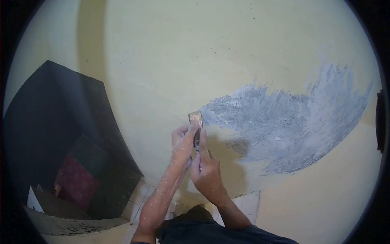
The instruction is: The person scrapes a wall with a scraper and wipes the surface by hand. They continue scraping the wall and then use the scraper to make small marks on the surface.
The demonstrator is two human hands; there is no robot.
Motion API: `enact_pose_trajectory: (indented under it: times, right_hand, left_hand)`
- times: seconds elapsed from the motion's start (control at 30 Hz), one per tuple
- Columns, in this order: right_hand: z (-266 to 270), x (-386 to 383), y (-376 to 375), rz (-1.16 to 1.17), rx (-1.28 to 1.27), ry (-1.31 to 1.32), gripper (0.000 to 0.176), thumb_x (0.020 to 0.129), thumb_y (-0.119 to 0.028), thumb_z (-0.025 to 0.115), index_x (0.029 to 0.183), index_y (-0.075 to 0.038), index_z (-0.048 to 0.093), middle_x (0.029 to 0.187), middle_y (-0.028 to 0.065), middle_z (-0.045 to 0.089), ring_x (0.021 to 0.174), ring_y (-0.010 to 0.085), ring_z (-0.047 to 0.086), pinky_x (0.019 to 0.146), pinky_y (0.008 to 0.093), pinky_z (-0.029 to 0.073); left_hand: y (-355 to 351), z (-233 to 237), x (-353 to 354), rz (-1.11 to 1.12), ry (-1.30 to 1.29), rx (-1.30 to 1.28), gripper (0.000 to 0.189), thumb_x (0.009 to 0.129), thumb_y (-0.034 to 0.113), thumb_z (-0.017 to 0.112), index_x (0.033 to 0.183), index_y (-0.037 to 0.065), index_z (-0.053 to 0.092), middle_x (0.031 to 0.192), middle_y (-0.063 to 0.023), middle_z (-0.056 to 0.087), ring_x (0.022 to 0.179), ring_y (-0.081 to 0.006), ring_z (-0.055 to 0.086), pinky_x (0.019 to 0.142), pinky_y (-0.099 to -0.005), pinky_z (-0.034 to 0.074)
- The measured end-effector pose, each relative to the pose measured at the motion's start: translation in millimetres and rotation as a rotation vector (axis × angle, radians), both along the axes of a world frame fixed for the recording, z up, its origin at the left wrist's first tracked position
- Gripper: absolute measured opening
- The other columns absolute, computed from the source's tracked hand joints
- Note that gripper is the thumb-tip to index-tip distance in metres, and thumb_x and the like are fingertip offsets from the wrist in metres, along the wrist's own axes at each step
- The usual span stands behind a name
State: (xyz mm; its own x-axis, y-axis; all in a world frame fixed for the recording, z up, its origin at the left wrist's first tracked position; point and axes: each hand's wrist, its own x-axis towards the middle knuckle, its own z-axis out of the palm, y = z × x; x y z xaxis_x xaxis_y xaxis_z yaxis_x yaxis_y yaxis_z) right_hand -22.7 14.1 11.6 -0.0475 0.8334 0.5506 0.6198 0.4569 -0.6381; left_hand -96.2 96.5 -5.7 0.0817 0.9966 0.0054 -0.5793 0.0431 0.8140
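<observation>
Both of my hands are on a scraper (pixel 195 116) with a flat, worn metal blade, held up against the pale yellow wall (pixel 162 77). My right hand (pixel 206 168) is wrapped around its handle from below. Fingers of my left hand (pixel 181 138) press on the scraper near the base of the blade. The blade tip is at the left edge of a rough grey patch (pixel 280 118) where the yellow paint is gone. Whitish dust and specks cover my hands and forearms. Most of the handle is hidden by my fingers.
On the left is a dark opening (pixel 61 110) in the wall, with a reddish patterned surface (pixel 77 177) inside. Floor tiles (pixel 140 199) show below, near my legs. A dark object (pixel 380 122) sits at the far right edge.
</observation>
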Motion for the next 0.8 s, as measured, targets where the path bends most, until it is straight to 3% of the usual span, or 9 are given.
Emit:
enact_pose_trajectory:
  times: [0.2,0.3,0.5,0.6,0.7,0.8]
  right_hand:
    - [2,0,6,0.022,0.065,0.023,0.056,0.089,0.004,0.043,0.142,0.012,0.027,0.114,0.0348,0.057,0.085,0.0444,0.063,0.072,0.0406,0.050]
    - [-18,8,5,0.026,0.098,0.074,0.066,0.087,-0.001,0.048,0.147,0.004,0.020,0.103,0.0308,0.056,0.087,0.0446,0.059,0.072,0.0462,0.047]
    - [-8,-8,8,-0.012,-0.012,0.056,0.067,0.088,-0.003,0.046,0.148,0.001,0.017,0.103,0.0311,0.055,0.088,0.0457,0.058,0.074,0.0478,0.048]
    - [-24,7,-2,0.007,-0.110,0.071,0.068,0.088,-0.003,0.045,0.148,0.001,0.015,0.107,0.0327,0.055,0.092,0.0481,0.057,0.077,0.0493,0.047]
    - [-31,-4,3,-0.030,0.057,0.067,0.066,0.088,-0.002,0.044,0.148,0.002,0.017,0.112,0.0344,0.054,0.095,0.0502,0.055,0.080,0.0491,0.046]
    - [-15,-2,-7,0.056,-0.184,0.202,0.064,0.089,-0.002,0.043,0.147,0.004,0.016,0.117,0.0350,0.053,0.100,0.0507,0.055,0.084,0.0483,0.046]
  left_hand:
    - [3,1,1,0.055,0.106,0.039,0.031,0.094,0.033,0.060,0.082,0.005,0.066,0.071,-0.0006,0.063,0.058,-0.0071,0.056,0.054,-0.0229,0.046]
    - [8,-11,2,-0.010,0.126,0.030,0.030,0.094,0.033,0.060,0.082,0.005,0.066,0.072,-0.0007,0.063,0.059,-0.0062,0.055,0.055,-0.0224,0.045]
    - [9,-1,-11,0.012,0.159,0.069,0.032,0.094,0.034,0.060,0.084,0.003,0.065,0.072,-0.0010,0.063,0.061,-0.0072,0.055,0.055,-0.0228,0.045]
    - [-3,-18,2,0.022,0.159,-0.020,0.032,0.094,0.033,0.059,0.084,0.003,0.064,0.072,-0.0004,0.061,0.062,-0.0071,0.055,0.055,-0.0227,0.045]
    - [10,-31,-1,0.037,0.171,0.050,0.030,0.095,0.031,0.058,0.084,0.004,0.064,0.072,0.0000,0.061,0.061,-0.0065,0.054,0.054,-0.0224,0.044]
    - [-4,-12,-8,0.016,0.170,0.060,0.029,0.095,0.030,0.058,0.084,0.004,0.064,0.072,-0.0003,0.061,0.060,-0.0067,0.055,0.053,-0.0226,0.044]
